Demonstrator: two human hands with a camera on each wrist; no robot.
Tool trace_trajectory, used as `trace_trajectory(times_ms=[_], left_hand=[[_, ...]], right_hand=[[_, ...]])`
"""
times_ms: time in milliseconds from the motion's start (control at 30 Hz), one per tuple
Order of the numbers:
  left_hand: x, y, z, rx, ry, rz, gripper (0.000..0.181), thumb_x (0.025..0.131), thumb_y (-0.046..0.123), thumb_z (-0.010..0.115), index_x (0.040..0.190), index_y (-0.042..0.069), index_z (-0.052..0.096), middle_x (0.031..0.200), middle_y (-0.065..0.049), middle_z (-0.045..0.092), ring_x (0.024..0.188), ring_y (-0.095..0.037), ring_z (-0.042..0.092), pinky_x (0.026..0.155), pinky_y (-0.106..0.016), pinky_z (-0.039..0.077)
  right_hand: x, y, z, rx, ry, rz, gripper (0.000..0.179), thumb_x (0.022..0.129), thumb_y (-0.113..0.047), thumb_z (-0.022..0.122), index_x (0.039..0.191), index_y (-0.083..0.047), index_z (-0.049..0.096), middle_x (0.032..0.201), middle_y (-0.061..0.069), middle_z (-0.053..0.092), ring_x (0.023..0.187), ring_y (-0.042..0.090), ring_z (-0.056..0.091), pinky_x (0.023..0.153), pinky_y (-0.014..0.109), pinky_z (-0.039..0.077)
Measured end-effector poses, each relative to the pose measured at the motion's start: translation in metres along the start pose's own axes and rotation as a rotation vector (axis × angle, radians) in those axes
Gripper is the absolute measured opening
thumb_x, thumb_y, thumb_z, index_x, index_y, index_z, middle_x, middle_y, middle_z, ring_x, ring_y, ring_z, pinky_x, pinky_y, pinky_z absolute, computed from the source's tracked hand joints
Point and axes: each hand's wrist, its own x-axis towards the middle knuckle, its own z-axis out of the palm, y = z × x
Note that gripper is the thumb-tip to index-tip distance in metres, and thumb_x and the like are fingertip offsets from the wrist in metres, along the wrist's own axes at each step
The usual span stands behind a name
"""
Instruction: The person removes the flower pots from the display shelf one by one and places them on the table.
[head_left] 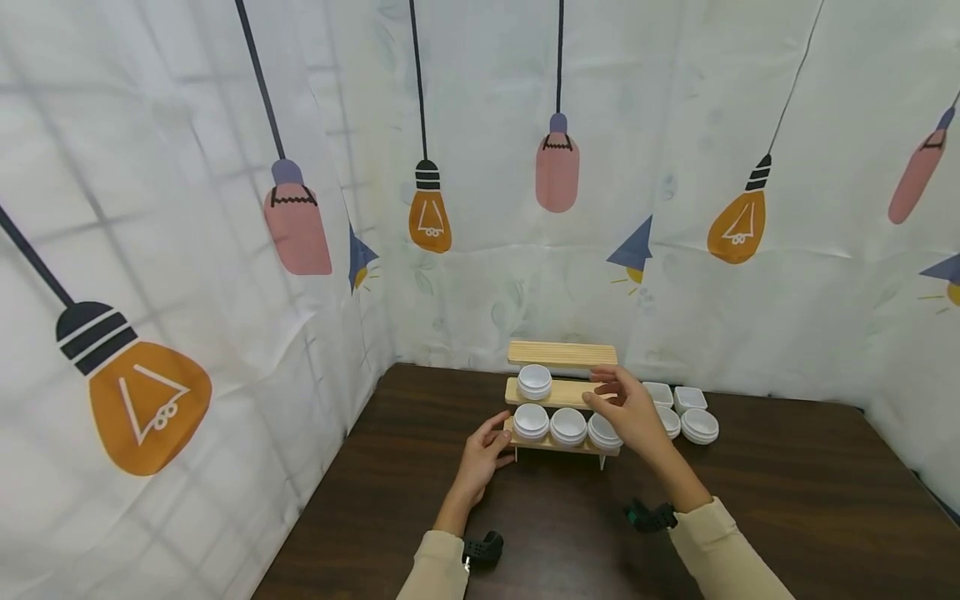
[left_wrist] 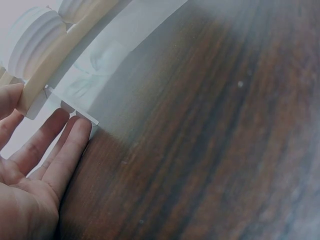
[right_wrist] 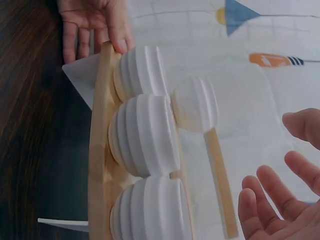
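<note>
A three-tier wooden display stand (head_left: 562,354) with clear legs stands at the back of the table. Three small round white ribbed bowls (head_left: 568,426) line its lowest tier, and one more white bowl (head_left: 534,381) sits at the left of the middle tier. My left hand (head_left: 480,458) holds the left end of the lowest tier, thumb (left_wrist: 11,97) on the board and fingers (left_wrist: 70,150) below it by a clear leg. Above the right part of the stand, my right hand (head_left: 626,408) hangs with fingers (right_wrist: 272,192) spread and nothing between them.
Right of the stand, partly behind my right hand, are small square white dishes (head_left: 689,398) and round white bowls (head_left: 700,426). The dark wooden table (head_left: 787,483) meets a white printed curtain (head_left: 480,300) at the back and left.
</note>
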Motion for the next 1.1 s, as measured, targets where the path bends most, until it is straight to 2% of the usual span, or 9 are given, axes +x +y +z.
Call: trace_trajectory(times_ms=[167, 267, 433, 600, 933, 1100], left_hand=[[-0.001, 0.001, 0.0, -0.006, 0.0, -0.003, 0.046, 0.106, 0.019, 0.057, 0.151, 0.01, 0.05, 0.12, -0.017, 0.066, 0.107, -0.016, 0.062, 0.089, -0.046, 0.062], [-0.002, 0.002, 0.0, -0.011, -0.001, -0.005, 0.046, 0.107, 0.018, 0.056, 0.151, 0.01, 0.05, 0.122, -0.019, 0.066, 0.107, -0.016, 0.062, 0.091, -0.047, 0.061], [-0.002, 0.002, -0.001, -0.015, -0.012, 0.01, 0.047, 0.107, 0.019, 0.055, 0.152, 0.008, 0.048, 0.125, -0.022, 0.065, 0.109, -0.017, 0.063, 0.091, -0.05, 0.061], [-0.001, 0.002, -0.001, -0.016, -0.014, 0.011, 0.047, 0.107, 0.019, 0.055, 0.152, 0.007, 0.047, 0.125, -0.022, 0.065, 0.109, -0.017, 0.063, 0.091, -0.049, 0.061], [0.0, 0.001, -0.001, -0.015, -0.01, 0.005, 0.046, 0.106, 0.02, 0.057, 0.15, 0.01, 0.051, 0.121, -0.018, 0.066, 0.107, -0.015, 0.063, 0.089, -0.044, 0.062], [-0.001, 0.002, 0.0, -0.022, -0.011, 0.002, 0.048, 0.107, 0.019, 0.056, 0.152, 0.007, 0.048, 0.123, -0.019, 0.066, 0.11, -0.017, 0.063, 0.091, -0.046, 0.061]], right_hand=[[0.012, -0.002, 0.008, -0.015, -0.042, 0.032, 0.051, 0.097, -0.024, 0.072, 0.141, -0.006, 0.055, 0.133, 0.019, 0.063, 0.115, 0.034, 0.063, 0.097, 0.046, 0.053], [0.017, -0.001, 0.011, -0.011, -0.068, 0.057, 0.052, 0.098, -0.025, 0.072, 0.142, -0.006, 0.054, 0.135, 0.02, 0.061, 0.116, 0.035, 0.063, 0.097, 0.05, 0.054], [0.025, 0.0, 0.017, 0.0, -0.114, 0.074, 0.053, 0.098, -0.029, 0.072, 0.143, -0.007, 0.053, 0.138, 0.024, 0.059, 0.118, 0.037, 0.061, 0.089, 0.046, 0.058], [0.032, 0.004, 0.023, 0.015, -0.144, 0.096, 0.053, 0.097, -0.028, 0.072, 0.143, -0.01, 0.053, 0.139, 0.023, 0.059, 0.119, 0.037, 0.061, 0.091, 0.045, 0.058], [0.041, 0.005, 0.035, 0.034, -0.136, 0.157, 0.053, 0.094, -0.029, 0.076, 0.141, -0.015, 0.055, 0.138, 0.017, 0.061, 0.121, 0.035, 0.061, 0.094, 0.048, 0.058], [0.045, 0.009, 0.04, 0.048, -0.139, 0.147, 0.053, 0.095, -0.027, 0.076, 0.141, -0.012, 0.055, 0.138, 0.02, 0.061, 0.121, 0.037, 0.062, 0.092, 0.046, 0.059]])
